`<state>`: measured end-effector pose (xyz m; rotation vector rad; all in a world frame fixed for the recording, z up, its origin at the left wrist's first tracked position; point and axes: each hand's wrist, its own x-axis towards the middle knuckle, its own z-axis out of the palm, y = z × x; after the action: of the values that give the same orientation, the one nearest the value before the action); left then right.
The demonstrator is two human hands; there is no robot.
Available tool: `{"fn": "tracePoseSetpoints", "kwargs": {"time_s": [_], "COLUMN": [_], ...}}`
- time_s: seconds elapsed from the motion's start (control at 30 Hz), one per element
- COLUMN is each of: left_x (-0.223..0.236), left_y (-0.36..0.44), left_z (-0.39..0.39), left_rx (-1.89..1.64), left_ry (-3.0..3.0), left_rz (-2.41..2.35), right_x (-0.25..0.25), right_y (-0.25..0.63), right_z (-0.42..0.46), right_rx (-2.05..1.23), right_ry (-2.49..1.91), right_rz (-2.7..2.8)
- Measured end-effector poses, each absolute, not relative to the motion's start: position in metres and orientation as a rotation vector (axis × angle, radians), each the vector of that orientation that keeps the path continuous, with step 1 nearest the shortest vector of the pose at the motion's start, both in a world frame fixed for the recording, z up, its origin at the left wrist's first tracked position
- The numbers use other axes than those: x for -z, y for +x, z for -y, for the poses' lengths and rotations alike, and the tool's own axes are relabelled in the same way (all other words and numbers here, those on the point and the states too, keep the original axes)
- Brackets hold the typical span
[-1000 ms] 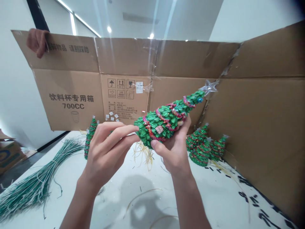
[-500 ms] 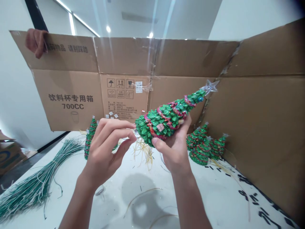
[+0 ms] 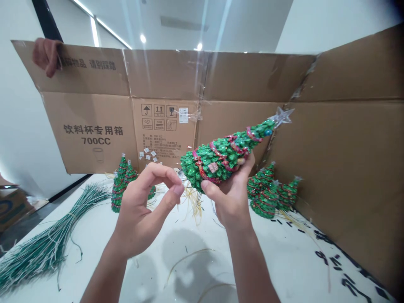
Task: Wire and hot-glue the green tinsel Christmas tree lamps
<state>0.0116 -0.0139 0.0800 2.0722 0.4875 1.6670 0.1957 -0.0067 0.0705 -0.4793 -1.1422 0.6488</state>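
A small glittery green Christmas tree ornament [image 3: 214, 153] is gripped in my right hand [image 3: 232, 200], tilted so its clear star [image 3: 283, 116] points up and right. Pink and red garlands, a pink gift and small baubles decorate it. Its wide base faces left, toward my left hand [image 3: 140, 214]. The fingers of that hand are curled, thumb and fingertips together just beside the base. Whatever the pinch may hold is hidden or too small to make out. The underside of the tree is turned out of sight.
Similar trees stand on the white table at left [image 3: 117, 187] and right [image 3: 264, 202]. A bundle of green and white wires [image 3: 67, 223] lies on the left. Yellowish strands [image 3: 194, 206] are behind my hands. Cardboard walls [image 3: 246, 78] enclose the back and right; a reddish cloth [image 3: 46, 57] hangs there.
My left hand has turned and drawn its thumb and fingertips together, slightly lower beside the base. The tree has shifted slightly right in my right hand's grip.
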Motion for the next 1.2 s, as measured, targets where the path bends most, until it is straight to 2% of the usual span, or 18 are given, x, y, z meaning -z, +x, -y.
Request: {"fn": "tracePoseSetpoints", "kwargs": {"time_s": [0.23, 0.53, 0.67, 0.9, 1.07, 1.2], "left_x": [-0.089, -0.088, -0.087, -0.08, -0.082, -0.091], "left_y": [0.026, 0.03, 0.035, 0.039, 0.023, 0.01], "left_z": [0.022, 0.023, 0.024, 0.022, 0.013, 0.015], "left_rx": [-1.943, -2.176, -2.227, -2.081, -1.819, -1.764], "left_ry": [2.493, 2.502, 2.445, 2.01, 1.613, 1.549], "left_rz": [-0.765, -0.899, -0.882, -0.93, -0.611, -0.445], "right_x": [-0.075, -0.072, -0.073, -0.076, -0.072, -0.074], "right_y": [0.188, 0.172, 0.17, 0.173, 0.179, 0.183], "right_z": [0.015, 0.022, 0.023, 0.019, 0.012, 0.01], "right_rx": [-0.598, -0.406, -0.47, -0.608, -0.617, -0.641], "right_ry": [-0.54, -0.652, -0.612, -0.532, -0.487, -0.499], "right_rz": [1.153, 1.125, 1.093, 1.053, 1.06, 1.038]}}
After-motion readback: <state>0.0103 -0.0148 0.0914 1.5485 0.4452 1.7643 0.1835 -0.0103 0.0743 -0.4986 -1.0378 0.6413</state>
